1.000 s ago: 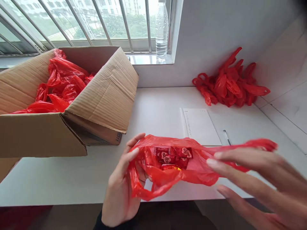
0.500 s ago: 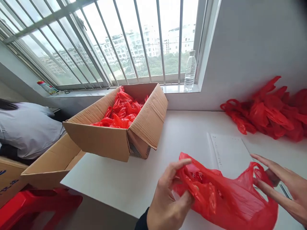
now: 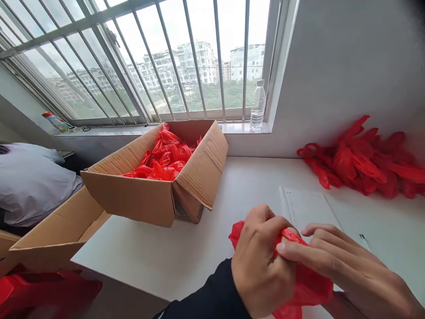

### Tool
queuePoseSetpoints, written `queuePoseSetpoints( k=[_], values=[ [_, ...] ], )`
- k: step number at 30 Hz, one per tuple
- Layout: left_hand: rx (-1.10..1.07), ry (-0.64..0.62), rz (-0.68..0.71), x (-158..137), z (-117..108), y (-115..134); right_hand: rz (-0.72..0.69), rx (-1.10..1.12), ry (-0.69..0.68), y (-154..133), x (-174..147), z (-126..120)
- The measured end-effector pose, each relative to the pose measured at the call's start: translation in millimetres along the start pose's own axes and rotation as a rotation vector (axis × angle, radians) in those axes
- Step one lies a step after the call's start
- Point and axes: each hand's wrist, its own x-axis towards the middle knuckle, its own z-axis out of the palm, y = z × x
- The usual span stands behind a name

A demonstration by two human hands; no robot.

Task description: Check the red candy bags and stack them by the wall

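A thin red plastic bag is bunched up between my two hands above the white table. My left hand is closed around its gathered upper part, and a crumpled bit of red pokes out past the knuckles. Reaching in from the right, my right hand pinches the bag beside the left fingers, its other fingers stretched forward. What lies inside the bag is hidden. Just beyond the hands lies a white sheet of paper with small writing on it.
An open cardboard box full of knotted red bags stands on the white table. More red bags heap against the wall. A water bottle is on the sill. Left are another box, a red stool and a person.
My left hand has turned over and closed around the bag, which was spread open before. My right hand has come in from the right to meet it, and the bag is now bunched.
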Motion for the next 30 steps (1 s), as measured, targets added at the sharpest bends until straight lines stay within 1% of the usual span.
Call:
queuePoseSetpoints(
  k=[2,4,6,8,11,13,14,15,18,20,23,26,28,30],
  values=[
    [-0.081,-0.019,0.014,1,-2,-7,0.003,-0.011,-0.032,-1,6,2],
    [-0.137,0.004,0.039,1,-9,-13,0.031,0.0,-0.046,-1,8,0],
    [-0.145,0.012,0.043,-1,-15,-16,0.076,0.021,-0.025,-1,9,-4],
    [-0.127,0.006,0.066,-4,-16,-18,0.173,0.035,0.04,-3,10,-8],
    [-0.105,0.007,0.212,-8,-13,-18,0.342,0.042,0.149,-5,13,-12],
    [-0.105,-0.033,0.277,-6,-12,-19,0.414,0.02,0.163,-5,16,-15],
    [-0.124,-0.055,0.271,-4,-13,-19,0.449,0.002,0.159,-5,17,-16],
    [-0.162,-0.071,0.23,-2,-14,-20,0.486,-0.016,0.156,-4,18,-18],
    [-0.311,-0.083,0.056,3,-20,-22,0.588,-0.037,0.18,-2,18,-22],
    [-0.335,-0.091,-0.014,4,-21,-24,0.618,-0.035,0.195,-1,16,-24],
    [-0.279,-0.068,-0.031,5,-21,-27,0.666,-0.016,0.215,0,15,-27],
    [-0.236,-0.069,-0.044,9,-23,-31,0.709,0.049,0.226,2,15,-29],
    [-0.219,-0.048,-0.036,11,-27,-33,0.725,0.078,0.191,4,15,-30],
    [-0.224,0.0,-0.026,12,-30,-32,0.735,0.083,0.138,6,14,-31]
  ],
)
